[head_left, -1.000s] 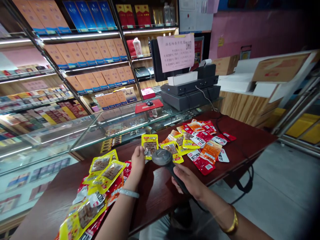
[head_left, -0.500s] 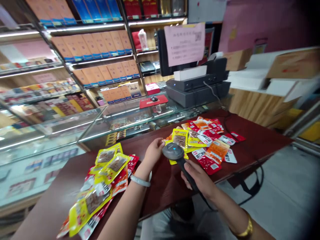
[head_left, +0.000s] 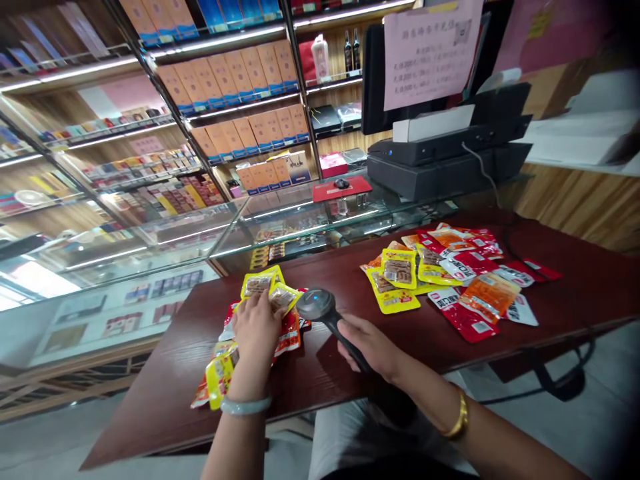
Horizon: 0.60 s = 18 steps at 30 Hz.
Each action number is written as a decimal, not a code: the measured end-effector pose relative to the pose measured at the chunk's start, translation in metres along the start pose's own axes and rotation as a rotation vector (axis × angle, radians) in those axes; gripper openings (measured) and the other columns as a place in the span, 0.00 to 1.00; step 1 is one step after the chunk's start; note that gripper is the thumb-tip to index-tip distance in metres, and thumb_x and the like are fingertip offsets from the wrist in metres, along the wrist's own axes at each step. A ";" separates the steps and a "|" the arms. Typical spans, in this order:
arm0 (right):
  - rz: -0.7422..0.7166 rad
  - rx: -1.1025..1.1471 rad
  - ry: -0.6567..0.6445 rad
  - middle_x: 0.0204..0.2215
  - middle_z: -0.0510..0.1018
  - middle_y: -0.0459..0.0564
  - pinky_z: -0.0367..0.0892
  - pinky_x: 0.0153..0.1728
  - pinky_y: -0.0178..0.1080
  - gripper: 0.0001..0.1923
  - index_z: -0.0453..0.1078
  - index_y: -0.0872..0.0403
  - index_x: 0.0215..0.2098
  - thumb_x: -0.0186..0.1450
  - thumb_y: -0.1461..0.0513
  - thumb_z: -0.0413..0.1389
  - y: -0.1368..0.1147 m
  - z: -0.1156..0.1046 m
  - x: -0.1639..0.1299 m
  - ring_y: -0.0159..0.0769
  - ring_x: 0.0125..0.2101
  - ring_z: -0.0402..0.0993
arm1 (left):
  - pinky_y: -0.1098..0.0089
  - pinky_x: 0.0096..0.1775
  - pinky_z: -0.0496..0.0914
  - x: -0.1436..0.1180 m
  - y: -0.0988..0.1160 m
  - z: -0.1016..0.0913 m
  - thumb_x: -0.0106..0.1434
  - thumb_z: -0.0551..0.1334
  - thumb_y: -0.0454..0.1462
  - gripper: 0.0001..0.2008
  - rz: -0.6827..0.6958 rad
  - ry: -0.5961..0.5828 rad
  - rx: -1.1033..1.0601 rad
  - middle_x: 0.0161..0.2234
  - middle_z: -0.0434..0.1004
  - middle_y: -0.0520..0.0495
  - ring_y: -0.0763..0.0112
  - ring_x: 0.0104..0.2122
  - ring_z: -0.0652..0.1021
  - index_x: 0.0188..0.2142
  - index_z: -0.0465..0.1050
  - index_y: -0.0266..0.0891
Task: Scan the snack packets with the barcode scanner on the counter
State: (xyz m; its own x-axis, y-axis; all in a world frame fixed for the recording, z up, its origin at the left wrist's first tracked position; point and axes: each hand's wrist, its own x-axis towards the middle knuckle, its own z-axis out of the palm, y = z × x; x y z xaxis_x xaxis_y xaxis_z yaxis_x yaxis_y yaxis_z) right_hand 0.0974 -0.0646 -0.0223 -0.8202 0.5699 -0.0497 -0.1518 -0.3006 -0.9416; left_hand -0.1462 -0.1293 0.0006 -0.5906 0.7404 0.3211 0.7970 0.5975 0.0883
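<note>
My right hand [head_left: 369,341] grips the handle of a dark barcode scanner [head_left: 316,305], its head lit blue and held just above the dark red table [head_left: 350,373]. My left hand [head_left: 256,324] rests on a heap of yellow and red snack packets [head_left: 260,313] at the table's left, fingers on a yellow packet [head_left: 281,296]. I cannot tell whether it has hold of one. A second spread of yellow, red and orange packets [head_left: 450,280] lies to the right, with a yellow packet [head_left: 399,268] on top at its left end.
A glass display counter [head_left: 200,233] runs behind the table. On it stand a black register and monitor [head_left: 440,153] with a pink notice, and a red mouse pad [head_left: 342,188]. Shelves of boxed goods [head_left: 235,100] fill the back wall. Black cable [head_left: 550,383] hangs off the table's right edge.
My left hand has set a yellow packet on the right spread and swung back left onto the near heap. The scanner followed slightly left. My view has shifted left and down.
</note>
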 end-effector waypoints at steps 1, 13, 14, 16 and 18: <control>0.001 -0.001 0.000 0.15 0.67 0.35 0.55 0.15 0.30 0.30 0.63 0.51 0.34 0.61 0.34 0.57 0.001 0.005 0.003 0.26 0.12 0.59 | 0.48 0.56 0.64 0.001 -0.004 -0.004 0.62 0.62 0.50 0.30 -0.015 -0.031 0.069 0.57 0.76 0.29 0.37 0.57 0.71 0.59 0.72 0.35; -0.049 -0.022 0.095 0.18 0.69 0.37 0.55 0.16 0.31 0.29 0.64 0.52 0.34 0.64 0.35 0.56 -0.002 -0.005 -0.014 0.26 0.13 0.61 | 0.57 0.42 0.69 0.001 0.006 -0.022 0.62 0.60 0.56 0.28 -0.080 -0.122 -0.022 0.43 0.81 0.30 0.42 0.45 0.79 0.50 0.68 0.37; -0.058 -0.014 0.099 0.18 0.69 0.38 0.55 0.15 0.30 0.29 0.64 0.52 0.35 0.64 0.35 0.56 -0.003 -0.008 -0.017 0.26 0.14 0.61 | 0.59 0.38 0.69 0.001 0.010 -0.021 0.62 0.60 0.57 0.28 -0.102 -0.141 -0.087 0.41 0.81 0.32 0.43 0.42 0.80 0.50 0.67 0.39; -0.080 0.010 0.103 0.18 0.68 0.38 0.55 0.16 0.30 0.29 0.65 0.52 0.37 0.64 0.36 0.56 -0.005 -0.013 -0.023 0.26 0.14 0.61 | 0.62 0.33 0.67 0.001 0.021 -0.019 0.60 0.62 0.58 0.26 -0.125 -0.153 -0.226 0.37 0.82 0.37 0.46 0.37 0.81 0.46 0.66 0.42; -0.105 0.037 0.104 0.19 0.68 0.38 0.56 0.16 0.30 0.29 0.66 0.52 0.40 0.64 0.36 0.57 -0.008 -0.017 -0.028 0.26 0.14 0.60 | 0.64 0.31 0.66 0.001 0.034 -0.012 0.57 0.65 0.58 0.24 -0.116 -0.156 -0.385 0.32 0.80 0.43 0.50 0.33 0.80 0.41 0.65 0.45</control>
State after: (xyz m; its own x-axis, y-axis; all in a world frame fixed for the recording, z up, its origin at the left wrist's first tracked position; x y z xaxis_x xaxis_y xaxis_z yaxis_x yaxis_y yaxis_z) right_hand 0.1307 -0.0650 -0.0191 -0.7376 0.6751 0.0123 -0.2552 -0.2619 -0.9307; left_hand -0.1184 -0.1123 0.0152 -0.6673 0.7307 0.1440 0.6958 0.5426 0.4706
